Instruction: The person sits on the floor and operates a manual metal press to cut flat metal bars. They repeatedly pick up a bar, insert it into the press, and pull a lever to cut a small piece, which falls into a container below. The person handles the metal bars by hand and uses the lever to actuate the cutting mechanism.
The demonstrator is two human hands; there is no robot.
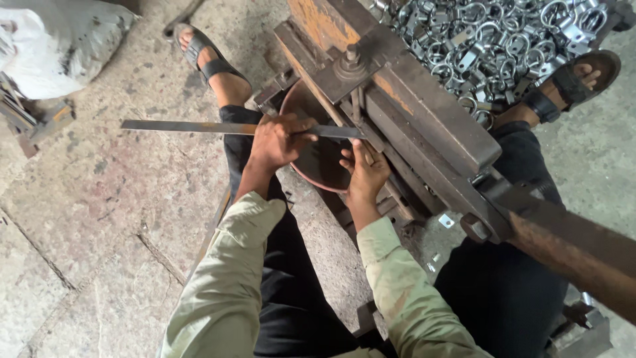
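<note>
- The left hand (277, 140) comes in from below with its forearm angled up and to the right; its fingers are curled tight around a flat metal strip (192, 126), knuckles upward.
- The strip lies almost level, its free end reaching far left over the floor, its other end running into the machine (424, 119).
- The right hand (366, 174) sits just right of the left, palm up under the strip where it meets the machine, fingers wrapped loosely upward around a thin bar there; thumb and fingertips touch the metal.
- Both sleeves (225, 278) are pale olive and stained, bent at the elbows near the bottom edge.
- Under the hands lies a round rusty-brown disc (317, 159), part of the machine.
- The machine is a heavy steel press with worn orange paint, set slantwise between the person's legs; a long rusted lever (570, 245) runs off to the lower right.
- Behind it, top right, is a heap of shiny metal clamps (490, 40).
- A white sack (59, 40) lies top left, with a small steel tool (40, 122) beside it.
- The person wears dark trousers and dark sandals (209, 59), feet either side of the machine.
- The floor (99, 219) is rough, cracked grey stone, dusty and blotched.
</note>
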